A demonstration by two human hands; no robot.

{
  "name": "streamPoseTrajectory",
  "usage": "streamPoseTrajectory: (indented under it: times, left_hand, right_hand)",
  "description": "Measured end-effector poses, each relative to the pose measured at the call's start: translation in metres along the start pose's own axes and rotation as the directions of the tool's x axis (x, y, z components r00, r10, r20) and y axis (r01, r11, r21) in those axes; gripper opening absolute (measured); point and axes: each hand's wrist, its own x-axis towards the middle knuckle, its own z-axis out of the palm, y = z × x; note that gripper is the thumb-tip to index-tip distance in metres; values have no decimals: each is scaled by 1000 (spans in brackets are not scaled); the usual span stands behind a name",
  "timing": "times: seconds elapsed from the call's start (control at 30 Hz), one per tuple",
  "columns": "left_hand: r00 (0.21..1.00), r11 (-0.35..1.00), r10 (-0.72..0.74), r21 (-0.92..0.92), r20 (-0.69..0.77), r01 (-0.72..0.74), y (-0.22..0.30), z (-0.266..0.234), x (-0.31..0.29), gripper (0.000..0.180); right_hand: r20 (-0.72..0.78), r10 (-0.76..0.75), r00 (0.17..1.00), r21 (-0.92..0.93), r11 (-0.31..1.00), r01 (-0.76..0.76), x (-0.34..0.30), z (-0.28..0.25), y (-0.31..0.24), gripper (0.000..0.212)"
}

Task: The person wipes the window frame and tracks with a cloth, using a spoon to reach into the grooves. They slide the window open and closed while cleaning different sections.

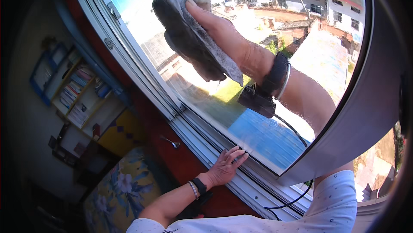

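Through the window glass [206, 116] I see my right hand [228, 39], on the outer side of the pane. My right arm reaches around the edge of the sash frame [331, 134]. The hand is closed on a folded grey cloth [185, 39], thumb on top, at the upper part of the pane; some fingers are hidden by the cloth. A dark band with a small black device [258, 99] and a cable sits at that wrist. My left hand [226, 166] rests on the lower window rail, fingers apart, holding nothing.
Silver window tracks [159, 99] run diagonally beside a dark red sill [150, 134], where a small metal spoon-like thing [171, 141] lies. A bookshelf [77, 91] and a flowered cover [124, 190] are inside, at left. Buildings [318, 4] stand outside. A black cable [297, 200] crosses the tracks.
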Motion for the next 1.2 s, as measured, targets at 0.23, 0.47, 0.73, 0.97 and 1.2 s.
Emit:
streamPoseTrajectory:
  times: [0.23,0.47,0.73,0.97,1.2]
  left_hand:
    - [999,999,-41,-21,15,41,8,-3,2,75]
    - [1000,1000,-22,-13,1,22,9,3,2,74]
    - [997,992,-67,112,49,61,4,4,-8,69]
    - [999,987,50,154,-1,-49,2,15,0,73]
    - [997,997,37,71,-62,-32,-6,25,0,72]
  right_hand:
    - [28,117,993,-439,894,-93,-27,-19,64,89]
    - [-100,606,789,-395,703,-591,-121,-36,123,89]
    - [-127,860,494,-218,462,-860,-185,-52,121,92]
    - [-32,702,711,251,694,-675,-189,-44,13,54]
    - [-399,-362,842,-673,740,-1,-213,-7,-144,34]
